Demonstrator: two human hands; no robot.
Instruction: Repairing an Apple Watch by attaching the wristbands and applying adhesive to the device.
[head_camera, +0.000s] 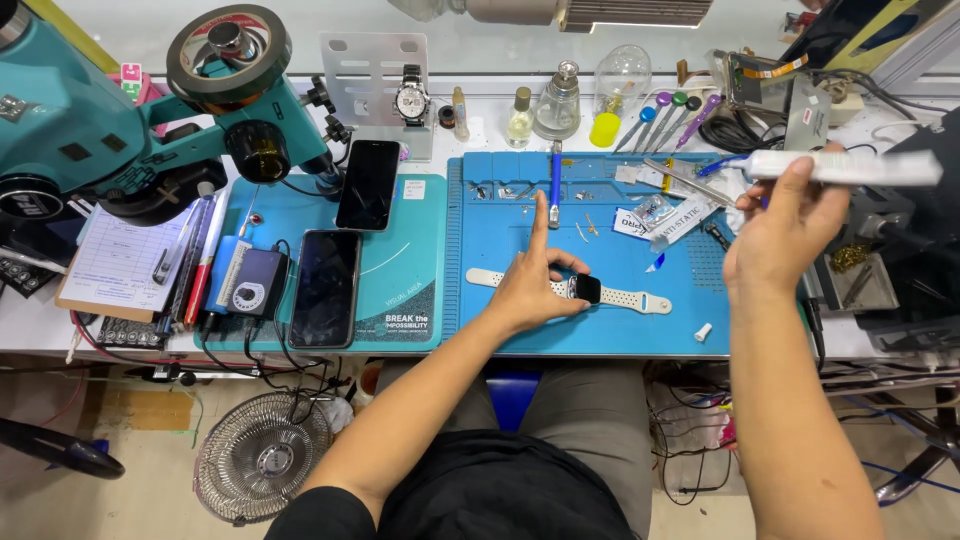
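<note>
1. Head view looks down with us onto a white workbench (30, 335), where a teal microscope (90, 130) fills the far left corner with a roll of dark tape (228, 45) perched on its arm.
2. Next in size we see two work mats side by side: a teal mat (410, 250) on the left and a blue repair mat (620, 325) on the right, their edges just beside each other.
3. On the teal mat lie two dark phones, screens up: the nearer phone (324, 288) by the front edge and the farther phone (368, 184) behind it, with a small blue device with a dial (245, 280) just left of the nearer one.
4. Our left hand (535, 280) rests on the blue repair mat, forefinger stretched straight out toward the back of the bench, thumb and remaining fingers pinching the body of a smartwatch (587, 290).
5. That smartwatch lies flat near the middle of the blue repair mat, its white perforated strap spread out to left and right; the dark case sits just at our fingertips.
6. Our right hand (780, 235) is raised above the right edge of the mat, fingers closed around a white tube (845, 167) held roughly level, its far end blurred.
7. Behind the mats stand a wristwatch on a stand (411, 100), small glass bottles (557, 105) and a row of screwdrivers (660, 120).
8. Smallest, a little white cap (703, 332) lies on the mat near its front right corner.
</note>
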